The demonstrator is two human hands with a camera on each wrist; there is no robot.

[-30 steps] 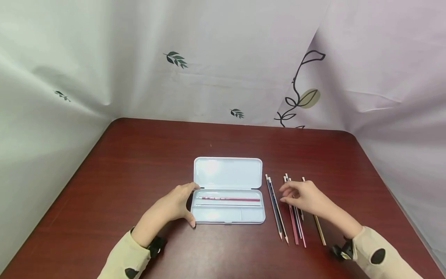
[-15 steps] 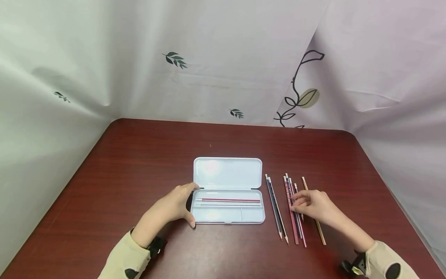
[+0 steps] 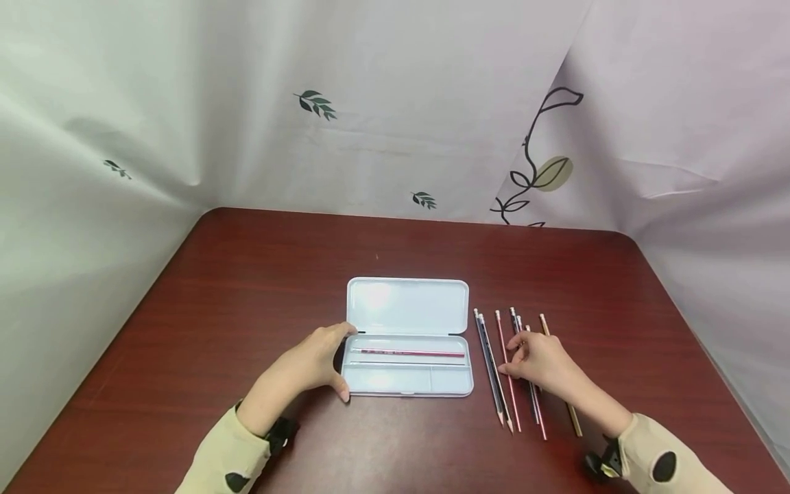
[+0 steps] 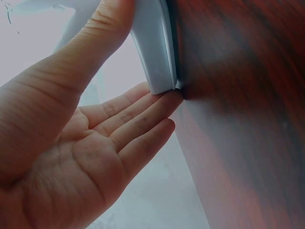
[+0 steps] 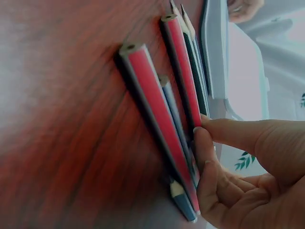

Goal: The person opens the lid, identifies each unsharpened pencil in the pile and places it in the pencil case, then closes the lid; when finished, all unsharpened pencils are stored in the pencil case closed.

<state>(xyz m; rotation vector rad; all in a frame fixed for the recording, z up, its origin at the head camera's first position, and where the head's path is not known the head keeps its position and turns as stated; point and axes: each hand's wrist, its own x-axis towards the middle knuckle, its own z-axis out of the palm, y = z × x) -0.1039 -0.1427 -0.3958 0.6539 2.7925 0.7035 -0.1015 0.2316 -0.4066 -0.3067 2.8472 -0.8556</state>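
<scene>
A pale blue pencil case [image 3: 385, 381] lies with its lid [image 3: 407, 305] folded back. One red pencil [image 3: 413, 353] rests in its rear compartment. My left hand [image 3: 311, 360] holds the case's left end, thumb at the front corner and fingers at the hinge side; the left wrist view shows the fingertips against the case [image 4: 155, 57]. Thumb and index finger of my right hand [image 3: 543, 360] pinch a red-and-black striped pencil [image 5: 181, 62]. It lies low along the table, its unsharpened end toward me. Fingers partly hide the pencils [image 3: 539, 412] beneath.
Two dark sharpened pencils [image 3: 492, 374] lie between the case and the held pencil. A gold pencil [image 3: 574, 418] is farthest right. In the right wrist view a short dark sharpened pencil [image 5: 182, 200] lies under the hand. A pale curtain [image 3: 382, 137] surrounds the reddish-brown table [image 3: 278, 261].
My right hand has come down to the pencil group, pinched a red pencil and drawn it left, apart from the others. The left hand stays on the case.
</scene>
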